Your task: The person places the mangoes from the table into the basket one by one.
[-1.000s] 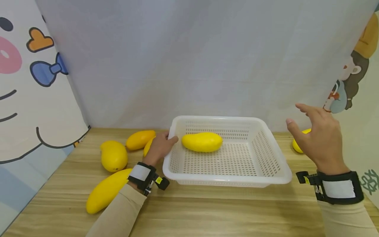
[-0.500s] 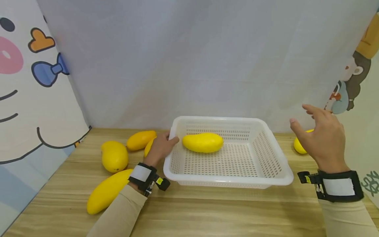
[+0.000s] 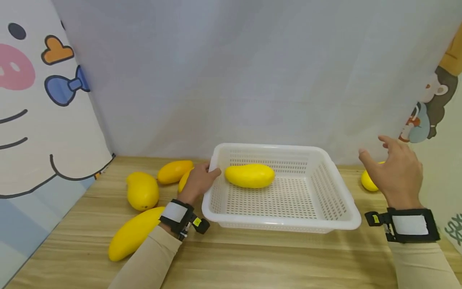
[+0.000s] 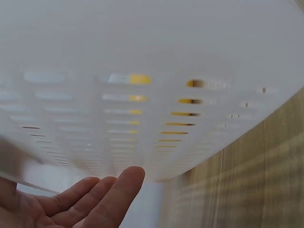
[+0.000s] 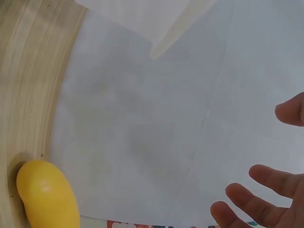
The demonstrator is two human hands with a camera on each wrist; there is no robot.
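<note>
A white plastic basket (image 3: pixel 281 220) with slotted walls stands mid-table, one yellow mango (image 3: pixel 250 176) lying inside at its left. My left hand (image 3: pixel 199 181) holds the basket's left rim, thumb over the top; the left wrist view shows its fingers (image 4: pixel 124 192) against the outer wall below. To the right of the basket, my right hand (image 3: pixel 400 176) hovers in the air with fingers spread and nothing held. Behind it, partly covered in the head view, another mango (image 3: pixel 368 182) rests on the table; the right wrist view shows this mango (image 5: pixel 47 194) well apart from the fingers.
Several mangoes lie left of the basket: a rounded one (image 3: pixel 142 191), a long one (image 3: pixel 135 235) partly behind the left forearm, and an orange-yellow one (image 3: pixel 175 171) farther back. A pale cloth (image 3: pixel 252 80) rises behind the wooden table (image 3: pixel 274 261), with cartoon panels at both sides.
My right hand has drifted slightly right and lower. The left hand keeps its hold on the basket rim. The head view has shifted a little.
</note>
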